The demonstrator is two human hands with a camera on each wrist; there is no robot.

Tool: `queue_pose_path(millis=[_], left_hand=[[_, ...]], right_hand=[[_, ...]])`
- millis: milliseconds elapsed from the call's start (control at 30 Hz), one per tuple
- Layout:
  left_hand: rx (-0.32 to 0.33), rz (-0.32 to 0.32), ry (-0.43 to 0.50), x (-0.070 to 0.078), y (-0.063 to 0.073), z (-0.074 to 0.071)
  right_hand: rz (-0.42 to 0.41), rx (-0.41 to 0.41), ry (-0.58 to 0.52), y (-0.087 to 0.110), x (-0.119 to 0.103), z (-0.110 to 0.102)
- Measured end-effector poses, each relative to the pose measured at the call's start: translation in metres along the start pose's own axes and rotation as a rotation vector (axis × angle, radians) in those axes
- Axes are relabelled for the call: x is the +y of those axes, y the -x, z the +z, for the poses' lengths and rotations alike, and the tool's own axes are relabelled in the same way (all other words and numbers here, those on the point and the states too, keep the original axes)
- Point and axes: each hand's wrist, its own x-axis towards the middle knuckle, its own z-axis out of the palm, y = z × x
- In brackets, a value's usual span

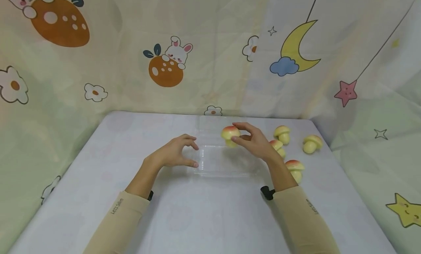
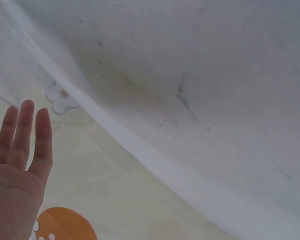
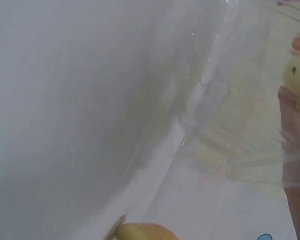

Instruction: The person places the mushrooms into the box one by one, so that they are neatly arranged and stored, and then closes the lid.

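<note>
Pinched a red-capped mushroom [image 1: 231, 135] in the right hand [image 1: 254, 142], over the clear box [image 1: 215, 162]. Held the left hand [image 1: 175, 151], with thumb and fingers wide apart, by the box's left edge. Had four more mushrooms [image 1: 312, 143] on the table [image 1: 204, 213].

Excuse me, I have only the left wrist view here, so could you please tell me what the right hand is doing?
Observer: The right hand is pinching a mushroom-shaped piece with a reddish top.
Operator: Thank you; are there any more like it nearby?
Observer: Yes, the head view shows four more pieces on the table, over on the person's right side.
Operator: And could you kindly say what lies between the two hands?
Observer: In the head view, a clear plastic container spans the space between the left hand and the right.
</note>
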Motion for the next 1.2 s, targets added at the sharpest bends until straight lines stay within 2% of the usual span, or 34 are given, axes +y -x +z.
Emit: queue_pose_path(millis=[167, 367, 667, 1200], left_hand=[[-0.001, 0.000, 0.004, 0.000, -0.001, 0.001], [0.003, 0.008, 0.004, -0.001, -0.002, 0.002], [0.010, 0.002, 0.011, -0.002, -0.002, 0.003], [0.018, -0.004, 0.024, -0.003, -0.003, 0.006]], right_hand=[[0.023, -0.031, -0.021, -0.004, -0.005, 0.007], [0.004, -0.065, -0.004, -0.009, -0.004, 0.017], [-0.051, -0.094, 0.074, -0.020, 0.001, 0.031], [-0.016, -0.139, 0.190, -0.031, 0.005, 0.047]])
